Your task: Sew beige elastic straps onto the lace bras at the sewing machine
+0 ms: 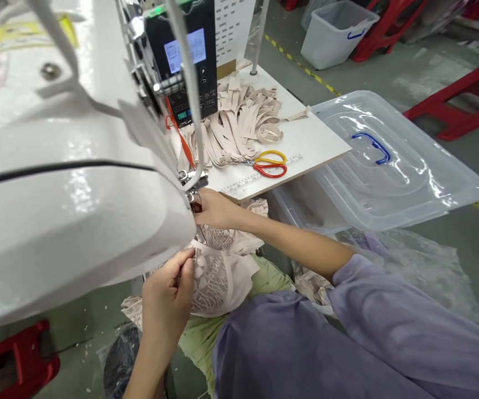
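Observation:
A big white sewing machine (pixel 69 183) fills the left of the view. My left hand (pixel 168 293) pinches the edge of a beige lace garment (pixel 223 271) just under the machine head. My right hand (pixel 214 209) reaches up to the needle area (pixel 193 185), fingers closed at the fabric or a part there; the machine hides the fingertips. The lace piece hangs down over my lap.
Behind the needle sit a pile of beige straps (pixel 239 124) and red-and-yellow scissors (pixel 269 164) on the white table (pixel 318 141). A control panel (pixel 187 61) is mounted above. A clear lidded bin (pixel 389 166) stands at right; red stools and another bin stand beyond.

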`<state>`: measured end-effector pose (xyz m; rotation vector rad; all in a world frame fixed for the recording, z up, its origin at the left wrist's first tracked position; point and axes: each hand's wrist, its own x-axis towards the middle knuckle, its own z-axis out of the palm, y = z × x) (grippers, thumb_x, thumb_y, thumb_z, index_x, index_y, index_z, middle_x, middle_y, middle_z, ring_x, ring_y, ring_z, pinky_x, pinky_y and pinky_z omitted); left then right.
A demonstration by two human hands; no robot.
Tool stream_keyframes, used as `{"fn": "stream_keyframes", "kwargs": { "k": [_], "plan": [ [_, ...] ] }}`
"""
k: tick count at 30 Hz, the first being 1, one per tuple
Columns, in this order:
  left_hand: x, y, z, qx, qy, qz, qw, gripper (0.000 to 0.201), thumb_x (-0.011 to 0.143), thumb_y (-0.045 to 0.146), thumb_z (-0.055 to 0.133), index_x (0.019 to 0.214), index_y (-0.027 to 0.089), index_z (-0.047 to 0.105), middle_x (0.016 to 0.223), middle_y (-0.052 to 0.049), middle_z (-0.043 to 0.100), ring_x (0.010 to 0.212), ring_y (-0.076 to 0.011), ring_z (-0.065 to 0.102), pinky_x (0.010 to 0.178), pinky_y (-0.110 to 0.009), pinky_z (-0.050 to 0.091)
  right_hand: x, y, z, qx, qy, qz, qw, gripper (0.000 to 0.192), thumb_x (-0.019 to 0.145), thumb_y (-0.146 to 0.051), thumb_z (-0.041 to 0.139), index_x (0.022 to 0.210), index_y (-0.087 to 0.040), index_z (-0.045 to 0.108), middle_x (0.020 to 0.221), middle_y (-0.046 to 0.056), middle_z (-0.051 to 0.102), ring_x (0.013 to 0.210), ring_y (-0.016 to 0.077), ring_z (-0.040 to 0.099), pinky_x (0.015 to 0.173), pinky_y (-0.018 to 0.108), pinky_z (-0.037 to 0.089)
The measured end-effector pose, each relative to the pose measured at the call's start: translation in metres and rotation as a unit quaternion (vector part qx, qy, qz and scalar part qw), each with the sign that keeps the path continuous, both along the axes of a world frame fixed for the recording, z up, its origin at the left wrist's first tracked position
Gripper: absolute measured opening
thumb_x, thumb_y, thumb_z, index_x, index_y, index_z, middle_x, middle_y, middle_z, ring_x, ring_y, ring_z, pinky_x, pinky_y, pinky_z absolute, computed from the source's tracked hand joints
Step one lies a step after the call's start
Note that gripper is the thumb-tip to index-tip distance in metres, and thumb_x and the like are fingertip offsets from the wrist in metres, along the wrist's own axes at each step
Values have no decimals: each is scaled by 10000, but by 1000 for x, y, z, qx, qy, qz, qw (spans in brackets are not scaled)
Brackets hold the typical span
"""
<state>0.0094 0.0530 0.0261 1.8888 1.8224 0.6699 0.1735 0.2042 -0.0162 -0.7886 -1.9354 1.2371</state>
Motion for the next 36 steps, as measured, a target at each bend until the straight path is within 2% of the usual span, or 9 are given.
{"fn": "stream_keyframes", "kwargs": {
  "k": [5,8,15,23,31,36],
  "plan": [
    [-1,-5,-3,13,13,17,1000,262,957,320,556,1086,263,776,1041,-1,799,925,-207,766,783,-271,609,-3,-3,-5,32,35,-25,999,104,796,-166,682,799,-159,578,939,32,579,886,174,536,758,282,441],
    [-2,-9,-6,19,15,27,999,259,963,306,552,1095,259,770,1038,-3,799,926,-197,764,810,-269,607,-6,-5,-8,31,42,-36,998,113,801,-194,700,829,-159,597,970,40,586,895,180,536,757,292,443],
    [1,-12,-9,51,10,11,999,259,964,278,547,1087,218,767,1032,-32,800,941,-201,764,829,-272,608,-6,-4,-13,47,41,-30,998,101,798,-175,681,858,-155,602,979,38,561,818,152,518,709,284,424],
    [5,-12,-12,76,17,-10,997,257,962,256,553,1102,187,757,1026,-44,800,910,-190,768,845,-274,610,-3,-7,-10,52,58,-27,997,76,794,-133,630,822,-168,569,999,50,559,905,172,527,726,279,448],
    [5,-14,-22,71,-34,19,997,248,970,261,550,1119,203,739,1045,-56,792,907,-189,759,844,-294,608,1,-10,-11,79,50,-42,995,58,836,-156,622,800,-168,578,948,26,547,849,151,537,756,286,447],
    [5,-17,-28,77,-71,32,994,240,972,276,555,1127,225,732,1065,-56,784,941,-196,748,836,-300,603,1,-12,-15,75,54,-63,994,37,842,-170,621,814,-164,597,1022,47,577,886,163,555,780,296,442]
  ]
}}
